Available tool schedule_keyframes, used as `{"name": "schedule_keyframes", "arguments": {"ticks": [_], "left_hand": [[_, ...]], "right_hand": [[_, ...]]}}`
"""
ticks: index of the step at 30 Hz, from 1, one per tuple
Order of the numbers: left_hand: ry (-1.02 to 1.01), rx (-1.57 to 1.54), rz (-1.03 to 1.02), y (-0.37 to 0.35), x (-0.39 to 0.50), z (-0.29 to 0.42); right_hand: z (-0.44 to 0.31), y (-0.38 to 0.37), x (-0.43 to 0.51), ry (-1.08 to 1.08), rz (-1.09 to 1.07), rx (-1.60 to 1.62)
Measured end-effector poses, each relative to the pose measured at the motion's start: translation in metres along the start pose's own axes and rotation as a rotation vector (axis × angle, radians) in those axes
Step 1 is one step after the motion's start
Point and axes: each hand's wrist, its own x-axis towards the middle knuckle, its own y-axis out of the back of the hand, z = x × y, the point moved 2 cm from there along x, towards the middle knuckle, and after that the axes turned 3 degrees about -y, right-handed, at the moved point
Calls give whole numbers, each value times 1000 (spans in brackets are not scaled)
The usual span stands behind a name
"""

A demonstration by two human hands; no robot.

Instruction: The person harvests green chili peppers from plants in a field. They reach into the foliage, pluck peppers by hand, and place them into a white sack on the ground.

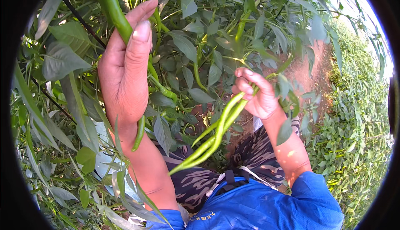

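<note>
My left hand (125, 64) is raised among the pepper plants at the upper left. Its thumb and fingers close around the lower end of a thick green chili pepper (111, 8), whose top runs out of view. Right of centre, my right hand (257, 92) grips a few long, slender green chili peppers (218, 133) near their upper ends. Their tips hang toward my lap. A small green chili pepper (139, 133) hangs beside my left wrist, and another, curled pepper (162, 89) shows just right of the left hand.
Dense pepper foliage (184, 45) surrounds both hands, with more thin peppers (197, 74) hanging in it. A dark thin line (82, 20) crosses the leaves at left. Bare soil (312, 67) separates this row from another green row (353, 130) at right.
</note>
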Motion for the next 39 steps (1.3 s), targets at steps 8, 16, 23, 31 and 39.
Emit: {"name": "schedule_keyframes", "arguments": {"ticks": [8,16,23,31,39], "left_hand": [[-67,-32,-4,-1,0,-6],[-95,-32,3,-2,2,-8],[-33,-74,-14,-4,1,-3],[345,223,-347,-15,-11,8],[259,660,-579,-20,-19,3]], "right_hand": [[12,14,-15,13,51,-14],[7,-5,-29,-240,-86,63],[11,-47,-56,-466,-199,402],[-35,-42,33,45,12,417],[-59,-82,98,31,160,468]]}}
